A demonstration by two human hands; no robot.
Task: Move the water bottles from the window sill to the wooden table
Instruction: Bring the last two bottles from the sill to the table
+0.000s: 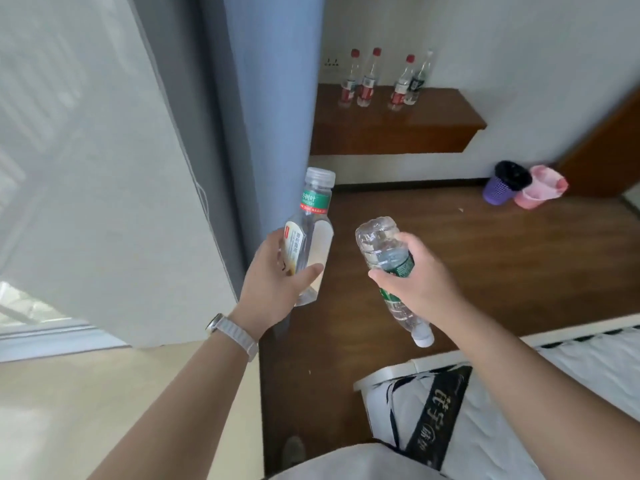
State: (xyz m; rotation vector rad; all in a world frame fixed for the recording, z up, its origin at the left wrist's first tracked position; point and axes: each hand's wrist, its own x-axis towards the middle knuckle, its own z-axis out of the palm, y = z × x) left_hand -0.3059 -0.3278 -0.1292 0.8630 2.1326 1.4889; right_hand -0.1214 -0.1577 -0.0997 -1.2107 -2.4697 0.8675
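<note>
Both hands are loaded and the wooden table (pixel 398 128) sits well apart from them, toward the upper middle of the frame, so the coming move is a carry forward and up across the picture. The left hand (pixel 273 284) has fingers and thumb wrapped around the lower body of the square clear bottle (pixel 310 233), whose long axis runs nearly upright, clear cap toward the top of the frame. The right hand (pixel 412 275) clamps its fingers around the middle of the green-label bottle (pixel 389 268), which is inverted and slanted (white cap pointing to the lower right, base up), so I judge it needs turning over before it can stand. The right hand looks slightly nearer the table. Four bottles (pixel 384 81) already stand along the table's back edge; both carried bottles look empty. At right, a purple basket (pixel 504 185) with a dark liner touches a pink basket (pixel 540 188)
</note>
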